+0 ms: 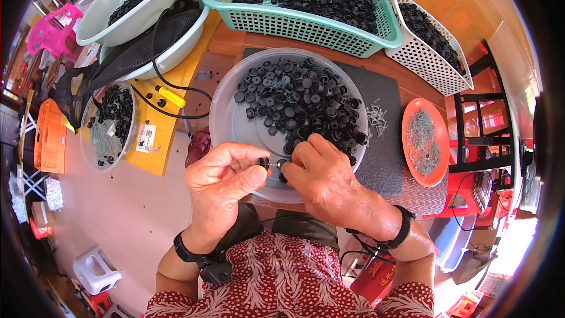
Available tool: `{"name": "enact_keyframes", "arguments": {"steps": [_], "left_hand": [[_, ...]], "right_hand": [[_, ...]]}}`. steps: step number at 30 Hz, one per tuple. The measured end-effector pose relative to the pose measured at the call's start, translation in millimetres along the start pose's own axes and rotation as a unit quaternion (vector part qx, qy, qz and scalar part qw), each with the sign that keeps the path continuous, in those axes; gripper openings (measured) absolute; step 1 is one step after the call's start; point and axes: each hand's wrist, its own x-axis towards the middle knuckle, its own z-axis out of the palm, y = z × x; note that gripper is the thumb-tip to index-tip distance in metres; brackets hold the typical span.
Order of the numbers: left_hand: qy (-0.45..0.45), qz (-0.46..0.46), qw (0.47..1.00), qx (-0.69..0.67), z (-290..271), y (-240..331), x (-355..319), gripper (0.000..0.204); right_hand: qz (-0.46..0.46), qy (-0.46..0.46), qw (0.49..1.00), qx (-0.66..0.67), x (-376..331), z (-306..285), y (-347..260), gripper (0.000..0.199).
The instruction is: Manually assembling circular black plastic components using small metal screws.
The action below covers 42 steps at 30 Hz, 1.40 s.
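Fingers (254,168) of both hands pinch a small black cap (264,162) and apparently a screw (274,165) above the clear basin (229,121); a slip would drop either among loose caps.

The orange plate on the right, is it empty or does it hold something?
Not empty: the orange plate holds a heap of small grey screws over its middle; its rim stays bare.

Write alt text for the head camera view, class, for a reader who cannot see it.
Two hands, left hand and right hand, pinch a small black washer and a screw together over a clear round tub of black washers. Beyond it stand a teal basket of more and an orange plate of screws.
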Motion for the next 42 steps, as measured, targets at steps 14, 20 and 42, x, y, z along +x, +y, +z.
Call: {"name": "enact_keyframes", "arguments": {"steps": [14,20,42], "left_hand": [[0.014,0.007,0.999,-0.039,23.0,2.9,-3.2,0.029],[0.005,-0.007,0.999,-0.048,29.6,1.4,-4.2,0.028],[-0.011,-0.021,0.997,-0.075,25.9,-1.6,-4.2,0.023]], "right_hand": [[0.209,0.171,0.898,0.348,-10.7,-12.0,-16.8,0.025],[0.225,0.202,0.852,0.428,-13.7,-3.7,-22.8,0.026],[0.273,0.228,0.704,0.615,-21.8,-8.8,-27.6,0.026]]}}
